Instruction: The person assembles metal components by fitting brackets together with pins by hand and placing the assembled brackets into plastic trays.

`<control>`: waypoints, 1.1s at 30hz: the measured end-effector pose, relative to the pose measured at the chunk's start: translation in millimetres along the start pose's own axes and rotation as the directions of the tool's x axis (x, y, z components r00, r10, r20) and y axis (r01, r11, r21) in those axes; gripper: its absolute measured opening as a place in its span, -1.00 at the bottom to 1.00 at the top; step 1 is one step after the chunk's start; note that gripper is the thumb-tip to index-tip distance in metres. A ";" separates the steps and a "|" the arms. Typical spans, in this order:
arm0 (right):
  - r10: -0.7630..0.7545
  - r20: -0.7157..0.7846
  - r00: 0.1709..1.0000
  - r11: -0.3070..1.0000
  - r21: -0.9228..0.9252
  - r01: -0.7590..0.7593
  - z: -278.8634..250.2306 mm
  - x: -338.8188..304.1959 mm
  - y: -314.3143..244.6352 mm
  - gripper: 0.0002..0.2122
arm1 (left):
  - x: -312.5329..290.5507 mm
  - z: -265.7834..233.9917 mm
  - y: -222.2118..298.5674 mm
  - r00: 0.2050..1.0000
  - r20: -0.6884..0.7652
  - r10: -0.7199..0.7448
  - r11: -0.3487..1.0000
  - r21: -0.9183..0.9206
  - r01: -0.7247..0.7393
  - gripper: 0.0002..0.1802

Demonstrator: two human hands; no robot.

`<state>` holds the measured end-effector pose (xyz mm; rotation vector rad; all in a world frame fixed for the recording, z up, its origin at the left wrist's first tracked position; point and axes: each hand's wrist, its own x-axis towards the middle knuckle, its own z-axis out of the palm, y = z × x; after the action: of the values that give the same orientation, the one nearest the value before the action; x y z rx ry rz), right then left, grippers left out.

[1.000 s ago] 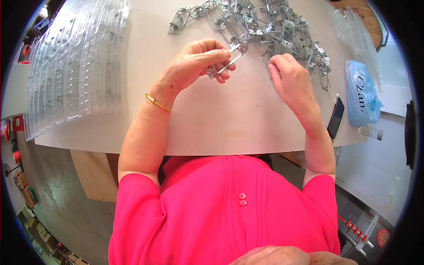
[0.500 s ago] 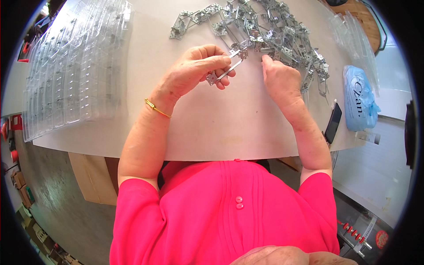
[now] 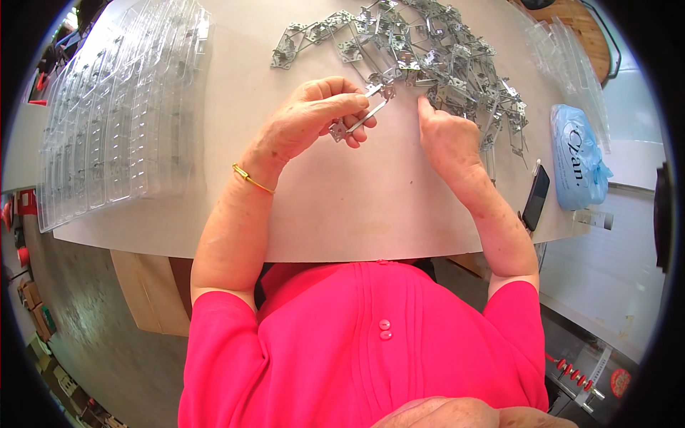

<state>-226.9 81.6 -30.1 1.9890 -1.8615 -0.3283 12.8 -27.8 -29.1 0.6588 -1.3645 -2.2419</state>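
The left hand [image 3: 314, 118] is curled shut around a slim metal clip [image 3: 362, 118], thumb and fingers pinching it so that the clip slants up and away from the palm, its far end poking out past the fingertips. A thin gold bangle [image 3: 251, 178] sits on that wrist. Just beyond the clip's far end begins the heap of metal clips [image 3: 435, 60] (a tangled, silvery spread), which runs from above the left hand across to beyond the right.

The right hand [image 3: 449, 139] lies knuckles-up beside the left, holding nothing that can be seen; its forefinger is stretched forward, the tip touching the near edge of the heap, the other fingers loosely bent under.

Both hands rest over a pale table [image 3: 342, 207]. Well off to the outside of the left hand lie rows of clear plastic trays [image 3: 114, 121]. To the outside of the right forearm lies a dark phone [image 3: 535, 198], and just past it a pale blue tissue pack [image 3: 576, 157].
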 end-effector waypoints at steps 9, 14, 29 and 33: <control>0.052 0.024 0.998 0.991 0.118 -0.054 1.0 -8.9 -7.6 -0.59 | -0.2 0.4 0.2 1.000 0.002 -0.007 1.000 0.006 0.007 -0.71; 0.199 0.118 0.973 0.925 0.304 -0.227 -0.1 -10.6 -12.9 -0.62 | 0.8 1.0 0.0 1.000 0.004 -0.010 1.000 0.009 0.010 -0.71; 0.205 0.115 0.972 0.680 0.698 -0.226 -26.1 -9.1 -8.6 -0.79 | 0.0 0.0 -2.0 1.000 -0.002 -0.006 1.000 0.011 0.006 -0.72; 0.182 0.167 0.969 0.675 0.696 -0.246 -20.2 -10.1 -13.5 -0.79 | -0.5 -1.0 0.0 1.000 0.013 0.003 1.000 0.014 -0.003 -0.72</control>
<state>-207.0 94.7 -18.9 2.1713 -2.5147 0.4825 13.8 -28.2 -29.4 0.6479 -1.3878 -2.2394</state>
